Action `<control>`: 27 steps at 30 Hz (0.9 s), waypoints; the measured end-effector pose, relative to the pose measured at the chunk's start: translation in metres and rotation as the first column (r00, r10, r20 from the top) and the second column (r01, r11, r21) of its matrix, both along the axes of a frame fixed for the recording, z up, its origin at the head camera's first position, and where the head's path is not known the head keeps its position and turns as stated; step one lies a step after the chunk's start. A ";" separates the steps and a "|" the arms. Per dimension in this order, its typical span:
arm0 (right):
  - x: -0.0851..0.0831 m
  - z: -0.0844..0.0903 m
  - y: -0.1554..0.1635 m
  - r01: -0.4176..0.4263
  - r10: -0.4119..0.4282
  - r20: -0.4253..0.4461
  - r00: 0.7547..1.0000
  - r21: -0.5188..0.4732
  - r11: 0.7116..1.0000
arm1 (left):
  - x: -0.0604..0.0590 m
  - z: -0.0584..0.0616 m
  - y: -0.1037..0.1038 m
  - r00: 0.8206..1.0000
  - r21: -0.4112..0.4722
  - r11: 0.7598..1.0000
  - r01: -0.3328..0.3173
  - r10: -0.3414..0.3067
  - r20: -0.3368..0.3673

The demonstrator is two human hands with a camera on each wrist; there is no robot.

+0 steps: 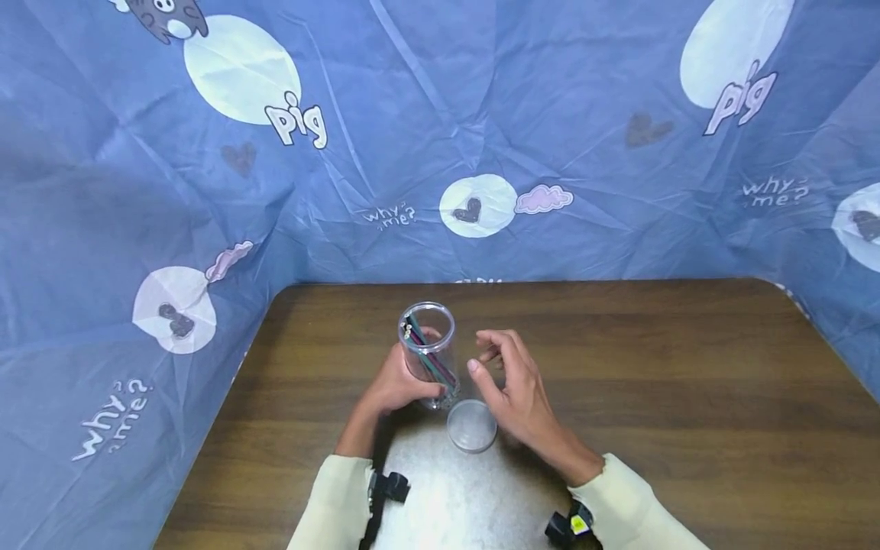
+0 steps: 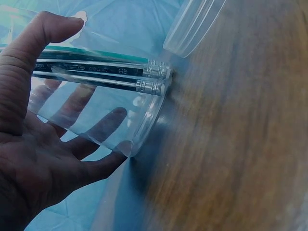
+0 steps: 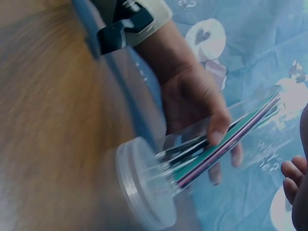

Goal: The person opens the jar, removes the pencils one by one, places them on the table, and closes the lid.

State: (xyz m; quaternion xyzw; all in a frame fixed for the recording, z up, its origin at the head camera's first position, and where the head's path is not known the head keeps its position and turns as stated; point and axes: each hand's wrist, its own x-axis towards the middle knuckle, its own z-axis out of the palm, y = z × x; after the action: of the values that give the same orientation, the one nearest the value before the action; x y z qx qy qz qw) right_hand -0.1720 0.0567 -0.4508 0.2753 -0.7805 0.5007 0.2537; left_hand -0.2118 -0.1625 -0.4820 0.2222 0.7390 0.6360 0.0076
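My left hand grips a clear plastic jar around its lower side, thumb in front. The jar stands uncovered, its round mouth facing up. Inside it several pencils lean to one side; in the left wrist view, pencils show their metal-banded ends down by the jar's base. A round translucent lid lies on the table just in front of the jar, and the right wrist view shows this lid up close. Right of the jar, my right hand hovers with loosely bent fingers, holding nothing.
The brown wooden table has a bright glare patch near its front. Blue printed cloth hangs behind and along both sides. Dark wrist cameras are strapped over pale sleeves.
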 end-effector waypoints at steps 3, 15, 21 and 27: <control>0.001 0.009 -0.003 -0.017 0.016 -0.029 0.999 -0.030 0.999 | 0.000 -0.001 0.000 1.000 0.008 1.000 0.005 -0.005 -0.001; 0.010 0.020 -0.013 -0.019 0.017 -0.055 0.998 -0.030 0.999 | 0.006 -0.002 -0.002 1.000 -0.009 1.000 -0.002 0.002 -0.005; 0.010 0.024 -0.017 -0.008 0.005 -0.097 0.995 -0.023 1.000 | 0.006 -0.003 0.000 1.000 0.008 1.000 0.007 -0.007 0.004; 0.007 0.027 -0.020 -0.013 0.012 -0.097 0.995 -0.005 1.000 | 0.001 -0.002 0.001 1.000 0.024 1.000 0.010 -0.010 0.003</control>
State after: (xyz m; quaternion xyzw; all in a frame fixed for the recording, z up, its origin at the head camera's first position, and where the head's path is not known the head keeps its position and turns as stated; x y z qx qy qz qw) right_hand -0.1646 0.0371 -0.4242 0.3036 -0.7641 0.4903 0.2890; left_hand -0.2106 -0.1611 -0.4843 0.2249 0.7302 0.6450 0.0096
